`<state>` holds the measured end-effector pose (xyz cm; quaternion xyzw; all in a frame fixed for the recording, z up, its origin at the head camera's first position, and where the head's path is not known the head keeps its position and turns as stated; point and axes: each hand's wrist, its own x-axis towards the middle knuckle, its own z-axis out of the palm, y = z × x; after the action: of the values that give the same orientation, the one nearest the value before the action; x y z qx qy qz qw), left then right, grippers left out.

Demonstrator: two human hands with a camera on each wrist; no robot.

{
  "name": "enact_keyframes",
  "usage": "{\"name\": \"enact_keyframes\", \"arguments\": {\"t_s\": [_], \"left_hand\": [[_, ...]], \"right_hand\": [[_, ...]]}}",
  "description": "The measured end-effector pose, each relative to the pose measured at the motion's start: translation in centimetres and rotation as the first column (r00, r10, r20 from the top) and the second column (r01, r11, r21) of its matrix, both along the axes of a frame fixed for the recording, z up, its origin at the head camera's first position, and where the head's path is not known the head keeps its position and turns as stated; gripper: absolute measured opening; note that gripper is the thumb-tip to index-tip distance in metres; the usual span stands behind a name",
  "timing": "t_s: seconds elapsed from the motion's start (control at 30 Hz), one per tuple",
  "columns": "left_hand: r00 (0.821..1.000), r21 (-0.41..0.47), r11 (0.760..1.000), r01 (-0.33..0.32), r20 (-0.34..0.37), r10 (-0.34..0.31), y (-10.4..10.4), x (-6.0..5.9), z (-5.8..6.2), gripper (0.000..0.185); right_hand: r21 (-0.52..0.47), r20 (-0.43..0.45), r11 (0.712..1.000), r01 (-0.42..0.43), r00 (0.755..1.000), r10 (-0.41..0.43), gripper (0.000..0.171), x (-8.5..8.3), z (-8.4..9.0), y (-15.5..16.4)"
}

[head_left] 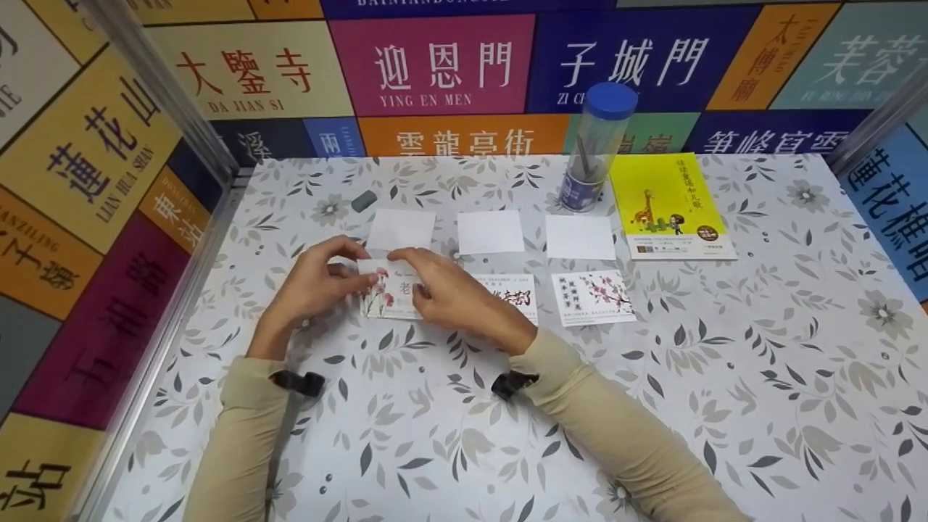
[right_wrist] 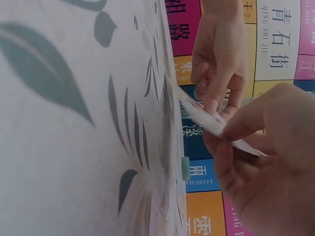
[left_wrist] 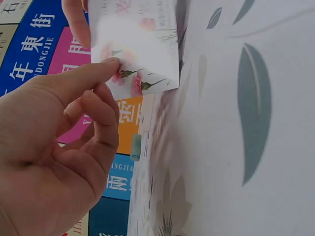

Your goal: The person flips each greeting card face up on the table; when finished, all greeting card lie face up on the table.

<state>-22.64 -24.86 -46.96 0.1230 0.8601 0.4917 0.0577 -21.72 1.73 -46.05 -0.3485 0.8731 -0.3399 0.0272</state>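
the right hand (head_left: 453, 293) partly hides the flower card (head_left: 375, 303) and red-lettered card (head_left: 520, 290).

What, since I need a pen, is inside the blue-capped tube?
The clear tube holds a slim dark item, perhaps a pen. The blue label hides whatever lies lower down.

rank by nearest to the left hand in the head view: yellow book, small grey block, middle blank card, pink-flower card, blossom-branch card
1. Pink-flower card: pinched in the left hand
2. Small grey block: just beyond the hand
3. Middle blank card: to its right
4. Blossom-branch card: farther right
5. Yellow book: farthest right, toward the table's back edge
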Motion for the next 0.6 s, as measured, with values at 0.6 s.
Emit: {"name": "enact_keyframes", "arguments": {"t_s": [0.6], "left_hand": [[0.993, -0.266, 0.96, 0.088, -0.058, -0.107, 1.4, 0.1, -1.1, 0.035]], "right_hand": [[0.337, 0.027, 0.941, -0.005, 1.0, -0.005, 0.069, 0.6, -0.5, 0.3]]}}
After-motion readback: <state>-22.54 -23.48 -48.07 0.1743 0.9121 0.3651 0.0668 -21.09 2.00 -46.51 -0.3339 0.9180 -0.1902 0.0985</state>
